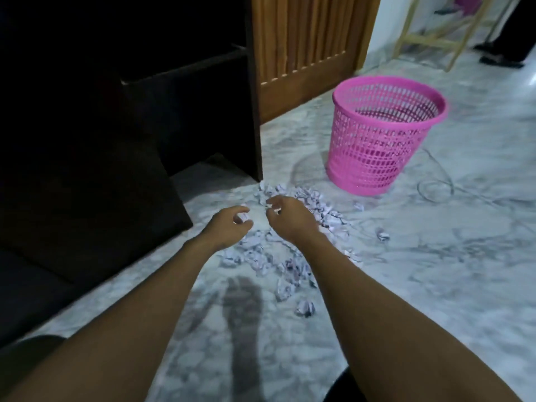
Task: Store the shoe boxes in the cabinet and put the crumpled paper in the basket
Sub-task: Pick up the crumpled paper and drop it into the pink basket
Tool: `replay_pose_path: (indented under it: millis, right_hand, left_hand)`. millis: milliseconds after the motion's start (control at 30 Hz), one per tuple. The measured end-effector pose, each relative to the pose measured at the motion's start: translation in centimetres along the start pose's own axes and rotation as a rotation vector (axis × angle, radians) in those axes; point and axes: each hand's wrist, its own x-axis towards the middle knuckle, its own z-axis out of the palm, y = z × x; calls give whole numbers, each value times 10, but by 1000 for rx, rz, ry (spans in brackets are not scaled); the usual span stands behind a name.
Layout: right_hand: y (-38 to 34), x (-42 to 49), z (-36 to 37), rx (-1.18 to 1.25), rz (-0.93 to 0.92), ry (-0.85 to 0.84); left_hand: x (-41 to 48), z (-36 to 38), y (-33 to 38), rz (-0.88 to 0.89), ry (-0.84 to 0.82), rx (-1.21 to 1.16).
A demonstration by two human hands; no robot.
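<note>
Bare forearms (162,300), bare hands (229,224), dark clothing (32,361) at the knees

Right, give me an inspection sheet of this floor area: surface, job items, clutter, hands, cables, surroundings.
Surface: grey-veined white marble floor.
Job's things: crumpled white paper balls in a loose pile; pink plastic mesh basket upright beyond them; dark wooden cabinet left, interior too dark; shoe boxes nothing seen.
Clutter: nothing seen.
Hands: left hand curls round one paper ball; right hand curled over the pile, grip unclear.
Cables: thin grey cable looped on the floor by the basket.
Surroundings: brown wooden door; pale wooden frame; someone's dark shoes.
</note>
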Motion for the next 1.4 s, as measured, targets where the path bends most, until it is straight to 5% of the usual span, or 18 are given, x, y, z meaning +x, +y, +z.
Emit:
replay_pose_path:
  millis: [367,733,967,1167,1400]
  right_hand:
    - [91,-18,50,1,156,48]
    - [190,-106,131,-72,427,-12]
    - [198,-116,164,-262,238,48]
    - [195,-120,177,-130,260,108]
    - [195,-75,125,220,553,558]
  left_hand:
    - [38,97,-68,-70,-62,170]
    - [16,191,-115,339,-364,653]
    - [24,212,-143,596,-193,798]
    - [33,220,-143,678,-163,773]
    - [40,224,-143,689,-159,661]
